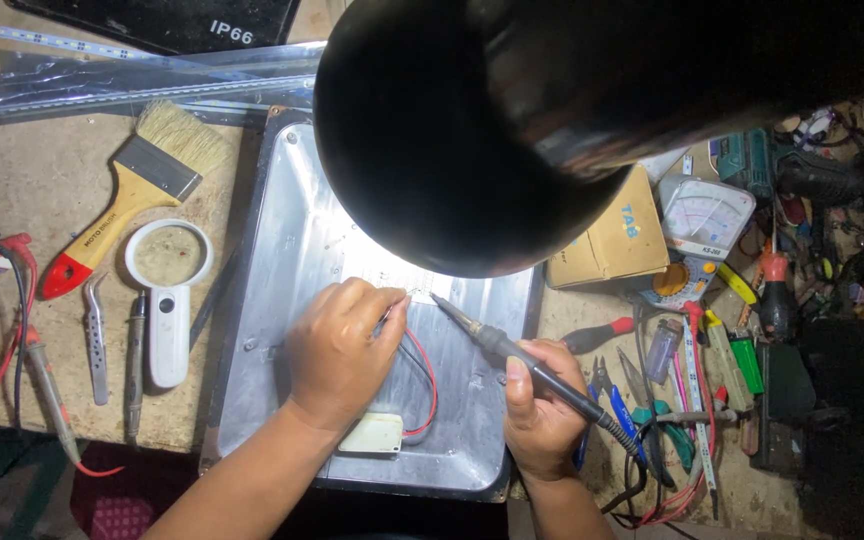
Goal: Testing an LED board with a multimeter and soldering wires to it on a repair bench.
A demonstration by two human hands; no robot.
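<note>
Cluttered workbench (22,180) lies under us, a black lamp shade (472,130) looming over a grey metal tray (292,220). Our left hand (337,350) curls closed on the tray, pinching red and black wires (422,375) beside a small white block (372,433). Our right hand (542,415) grips a soldering iron (512,350), tip near the left fingertips. A paintbrush (137,195) and magnifier (167,300) lie left.

Worn beige surface (22,190), scuffed & stained. Big black lamp shade (452,140) overhead throws bright pool at centre; edges dim, right side nearly dark. Dark floor strip w/ reddish cloth (117,510) bottom left.
</note>
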